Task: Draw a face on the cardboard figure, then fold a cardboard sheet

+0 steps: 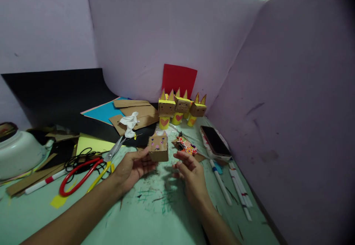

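Note:
A small cardboard box [158, 151] with two pointed ears and a drawn face is held just above the table. Its left side is gripped by my left hand [135, 168], thumb near the top edge and fingers below. To the right of the box, my right hand [189, 168] is held with curled, parted fingers, not touching it; nothing shows in them. Beyond stand three cardboard-headed figures with pointed ears; the left figure [166, 108] has a yellow body with a heart. A bright patterned scrap [186, 146] lies behind my right hand.
Red-handled scissors [80, 176] lie left beside black cord [83, 160] and a marker [46, 182]. Cardboard sheets [144, 113] and crumpled white tissue [129, 123] are behind. On the right are a phone [215, 141] and several markers [222, 184]. Purple walls [172, 34] enclose the green table [144, 224].

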The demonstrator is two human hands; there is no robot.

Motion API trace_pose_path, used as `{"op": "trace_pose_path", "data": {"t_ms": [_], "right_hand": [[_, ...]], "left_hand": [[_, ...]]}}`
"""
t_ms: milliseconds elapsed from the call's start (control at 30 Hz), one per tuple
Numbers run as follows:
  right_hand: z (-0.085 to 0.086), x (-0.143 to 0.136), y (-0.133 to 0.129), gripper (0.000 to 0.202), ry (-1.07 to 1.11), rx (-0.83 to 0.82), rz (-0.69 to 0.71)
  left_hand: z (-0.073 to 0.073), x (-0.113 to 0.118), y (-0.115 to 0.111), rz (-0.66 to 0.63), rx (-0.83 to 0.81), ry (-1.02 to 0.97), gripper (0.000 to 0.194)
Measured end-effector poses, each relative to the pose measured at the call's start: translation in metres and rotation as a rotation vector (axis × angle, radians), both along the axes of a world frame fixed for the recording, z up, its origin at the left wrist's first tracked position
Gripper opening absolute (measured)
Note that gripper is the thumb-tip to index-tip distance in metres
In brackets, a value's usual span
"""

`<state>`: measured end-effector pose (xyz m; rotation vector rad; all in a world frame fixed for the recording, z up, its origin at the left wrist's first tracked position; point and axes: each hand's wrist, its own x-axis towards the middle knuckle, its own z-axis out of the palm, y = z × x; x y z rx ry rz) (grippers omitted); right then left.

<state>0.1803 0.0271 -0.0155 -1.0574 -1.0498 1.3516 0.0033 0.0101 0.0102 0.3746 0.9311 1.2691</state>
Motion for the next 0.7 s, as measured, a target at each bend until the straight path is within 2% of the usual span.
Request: {"op": "trace_pose_path", "data": {"t_ms": [67, 133, 233, 300, 400, 467, 533, 633, 700], "right_hand": [[0.004, -0.002, -0.003, 0.052, 0.022, -0.084, 0.074], [0.007, -0.006, -0.007, 0.064, 0.056, -0.155, 0.226], [0.005, -0.015, -0.011, 0.058, -0.004, -0.132, 0.423], [-0.002, -0.018, -0.01, 0.056, -0.119, -0.074, 0.417], [-0.012, -0.018, -0.006, 0.052, -0.265, 0.03, 0.318], [-0.014, -0.015, -0.004, 0.05, -0.346, 0.119, 0.278], [-0.009, -0.01, -0.005, 0.051, -0.399, 0.198, 0.302], [0.003, -0.002, -0.015, 0.056, -0.427, 0.277, 0.498], [0.009, 0.003, -0.023, 0.059, -0.411, 0.265, 0.713]], "left_hand": [[0.002, 0.0, -0.001, 0.005, 0.005, -0.013, 0.018], [0.003, 0.001, -0.003, -0.003, 0.008, -0.025, 0.018], [0.004, 0.005, -0.005, -0.024, 0.017, -0.03, 0.018], [0.003, 0.008, -0.007, -0.039, 0.035, -0.022, 0.015], [0.0, 0.01, -0.009, -0.058, 0.068, -0.001, 0.021], [-0.002, 0.009, -0.009, -0.054, 0.08, 0.015, 0.025], [-0.002, 0.005, -0.008, -0.016, 0.086, 0.036, 0.025], [-0.001, -0.003, -0.002, 0.086, 0.084, 0.072, 0.022], [0.002, -0.009, 0.001, 0.152, 0.079, 0.097, 0.022]]}}
